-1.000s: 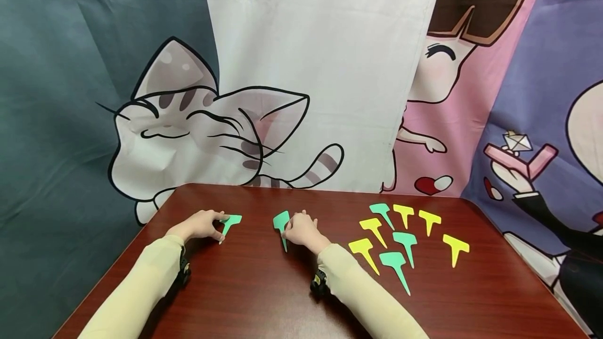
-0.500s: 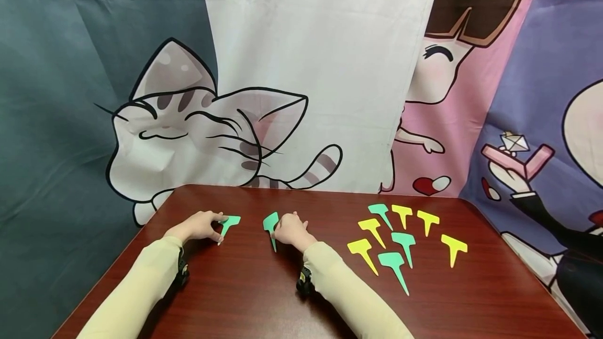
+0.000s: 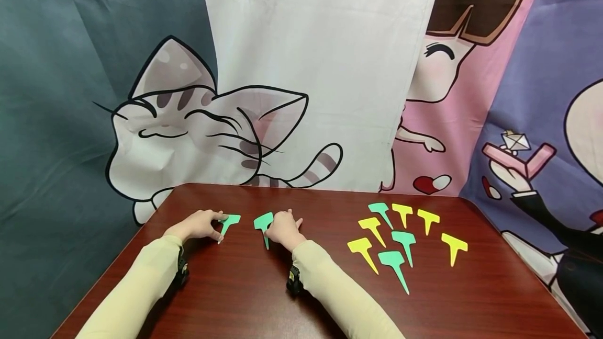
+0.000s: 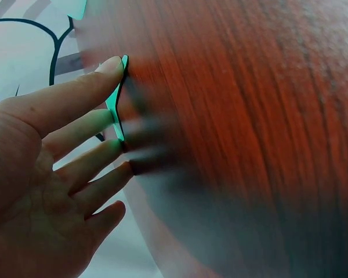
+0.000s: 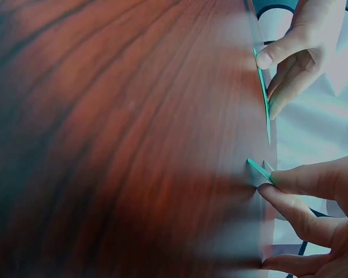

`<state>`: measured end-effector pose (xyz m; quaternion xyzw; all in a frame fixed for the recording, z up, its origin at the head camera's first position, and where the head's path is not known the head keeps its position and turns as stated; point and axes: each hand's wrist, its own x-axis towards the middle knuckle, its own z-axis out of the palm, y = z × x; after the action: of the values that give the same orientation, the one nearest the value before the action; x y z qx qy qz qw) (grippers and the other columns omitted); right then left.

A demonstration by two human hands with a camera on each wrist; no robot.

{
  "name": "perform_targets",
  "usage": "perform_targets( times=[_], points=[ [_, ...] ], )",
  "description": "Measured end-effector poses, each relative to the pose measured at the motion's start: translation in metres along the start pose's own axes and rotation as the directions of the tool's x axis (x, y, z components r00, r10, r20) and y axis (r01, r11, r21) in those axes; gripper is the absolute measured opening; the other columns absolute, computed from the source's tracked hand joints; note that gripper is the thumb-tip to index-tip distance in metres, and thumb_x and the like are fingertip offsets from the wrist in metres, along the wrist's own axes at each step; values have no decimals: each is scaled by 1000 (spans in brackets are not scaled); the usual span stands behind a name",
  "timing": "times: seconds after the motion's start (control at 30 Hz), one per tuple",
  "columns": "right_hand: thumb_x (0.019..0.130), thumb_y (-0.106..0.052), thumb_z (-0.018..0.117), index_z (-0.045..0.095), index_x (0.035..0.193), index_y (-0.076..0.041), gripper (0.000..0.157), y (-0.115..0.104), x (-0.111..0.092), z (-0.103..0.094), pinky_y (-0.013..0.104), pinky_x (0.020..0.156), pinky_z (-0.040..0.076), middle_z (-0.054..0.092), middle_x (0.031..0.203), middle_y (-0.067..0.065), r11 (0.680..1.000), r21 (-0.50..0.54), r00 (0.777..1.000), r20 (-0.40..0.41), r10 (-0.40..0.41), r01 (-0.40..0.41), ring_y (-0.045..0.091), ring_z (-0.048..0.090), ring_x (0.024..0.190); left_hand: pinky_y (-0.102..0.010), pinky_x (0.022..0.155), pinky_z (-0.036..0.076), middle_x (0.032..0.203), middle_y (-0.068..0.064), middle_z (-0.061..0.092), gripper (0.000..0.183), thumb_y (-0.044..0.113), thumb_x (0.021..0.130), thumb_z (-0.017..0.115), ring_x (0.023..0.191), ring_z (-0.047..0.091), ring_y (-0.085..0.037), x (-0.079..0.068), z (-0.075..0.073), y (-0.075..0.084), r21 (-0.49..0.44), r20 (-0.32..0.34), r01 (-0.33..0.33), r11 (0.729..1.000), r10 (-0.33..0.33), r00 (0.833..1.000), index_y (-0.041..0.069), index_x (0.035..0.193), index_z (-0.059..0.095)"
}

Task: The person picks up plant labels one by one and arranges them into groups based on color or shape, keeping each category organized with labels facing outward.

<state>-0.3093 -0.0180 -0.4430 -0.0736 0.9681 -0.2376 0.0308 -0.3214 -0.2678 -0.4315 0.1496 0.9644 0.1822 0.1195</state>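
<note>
left green marker [image 3: 232, 219]: one end's tucked behind the left hand [image 3: 200, 224], head view
right green marker [image 3: 263, 221]: right hand [image 3: 285, 230] kinda covers part of it
right hand, right wrist cam: chopped by the edge
table [image 3: 235, 297]: near side runs outta the head view

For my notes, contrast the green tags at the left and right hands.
Head view: the left tag aims its stem down-left, the right tag down and slightly right. Right wrist view: the left tag looks nearly flat, the right tag tilted. Both are green and T-shaped.
</note>
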Motion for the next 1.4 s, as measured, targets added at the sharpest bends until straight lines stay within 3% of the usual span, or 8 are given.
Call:
perform_targets(
  times=[0.23,0.8,1.0,1.4],
  points=[
    [78,-25,73,55,57,-10,32,-4,4,8,68,107,22,65,113,14,1000,-4,999,-36,23,-24,34,31,141,-58,101,37,145,-23,41,69,25,74,80,133,33,-48,2,0,0,9,4,-14,1000,14,1000,6,135,54],
    [79,-27,71,62,69,-8,24,-23,2,18,70,105,21,59,126,15,995,36,992,-83,92,-89,34,32,140,-59,101,36,144,-24,41,69,24,75,80,133,33,-48,0,-1,3,9,3,-17,1000,17,1000,4,135,54],
    [80,-28,72,63,63,-10,26,-27,1,25,72,105,17,55,135,9,990,57,987,-89,132,-127,31,31,141,-59,101,36,145,-23,41,69,26,75,80,134,32,-48,1,0,0,21,4,-17,1000,17,1000,6,135,54],
    [78,-28,74,65,61,-11,26,-35,1,30,72,106,14,53,138,11,989,102,988,-100,117,-106,32,31,141,-60,101,35,145,-24,41,69,26,75,80,134,30,-49,1,-1,1,17,4,-20,1000,20,1000,6,135,54]
  ],
)
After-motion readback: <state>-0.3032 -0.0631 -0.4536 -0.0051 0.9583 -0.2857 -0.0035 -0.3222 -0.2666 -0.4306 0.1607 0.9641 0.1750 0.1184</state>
